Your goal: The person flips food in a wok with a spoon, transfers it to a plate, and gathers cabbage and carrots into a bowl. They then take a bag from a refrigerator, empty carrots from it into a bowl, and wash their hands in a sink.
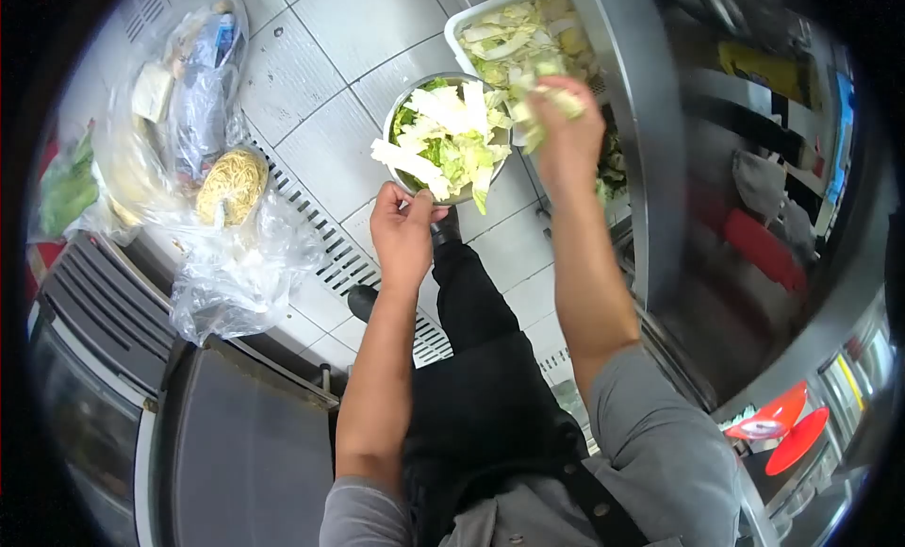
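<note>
My left hand grips the near rim of a round metal bowl heaped with chopped cabbage, held out above the tiled floor. My right hand is closed on a handful of cabbage pieces, just right of the bowl's rim. Beyond it a white rectangular tub holds more cut cabbage under the edge of a steel counter.
A steel counter runs along the right, with red bowls below it. Clear plastic bags of noodles and packets lie on a surface at left. A floor drain grate crosses the tiles. My dark trousers and shoes stand beneath the bowl.
</note>
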Demonstrator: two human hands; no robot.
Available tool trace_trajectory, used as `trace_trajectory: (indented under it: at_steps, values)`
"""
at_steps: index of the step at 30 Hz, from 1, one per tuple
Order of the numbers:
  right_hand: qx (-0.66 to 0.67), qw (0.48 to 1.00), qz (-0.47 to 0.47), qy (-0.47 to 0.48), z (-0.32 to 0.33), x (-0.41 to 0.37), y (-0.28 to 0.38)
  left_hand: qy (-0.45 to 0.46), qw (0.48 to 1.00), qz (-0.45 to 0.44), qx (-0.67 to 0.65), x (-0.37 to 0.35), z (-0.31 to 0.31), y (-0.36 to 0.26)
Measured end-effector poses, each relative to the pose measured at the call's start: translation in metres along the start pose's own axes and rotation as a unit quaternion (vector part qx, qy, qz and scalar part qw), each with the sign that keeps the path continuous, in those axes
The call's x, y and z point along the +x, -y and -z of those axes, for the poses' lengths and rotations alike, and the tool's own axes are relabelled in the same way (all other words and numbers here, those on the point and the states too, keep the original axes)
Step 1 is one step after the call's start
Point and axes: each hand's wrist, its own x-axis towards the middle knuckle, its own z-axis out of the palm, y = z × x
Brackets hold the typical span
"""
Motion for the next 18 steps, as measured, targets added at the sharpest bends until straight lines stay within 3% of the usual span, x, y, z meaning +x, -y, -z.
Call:
trace_trajectory:
  at_steps: [1,2,4,7,14,16,18]
  values:
    - [-0.223,0.941,0.256,0.014,-0.007,-0.014,-0.009,0.006,1.0,0.001,0.002,-0.006,-0.001,-0.008]
    - [-0.29,0.875,0.384,0.046,-0.015,-0.026,-0.007,0.012,1.0,-0.004,0.004,-0.015,-0.004,-0.022]
    - [-0.383,0.807,0.44,0.094,-0.028,-0.061,0.012,0.024,0.999,-0.021,0.001,-0.041,-0.014,-0.047]
    - [-0.425,0.784,0.432,0.132,-0.008,-0.123,0.063,0.043,0.998,-0.054,0.004,-0.096,-0.025,-0.08]
    - [-0.396,0.804,0.418,0.147,0.057,-0.252,0.216,0.086,0.984,-0.137,0.08,-0.238,-0.047,-0.181]
    - [-0.41,0.796,0.427,0.131,0.077,-0.283,0.264,0.086,0.989,-0.084,0.083,-0.282,-0.064,-0.225]
    - [-0.396,0.801,0.435,0.107,0.1,-0.304,0.307,0.106,0.986,-0.092,0.089,-0.312,-0.085,-0.257]
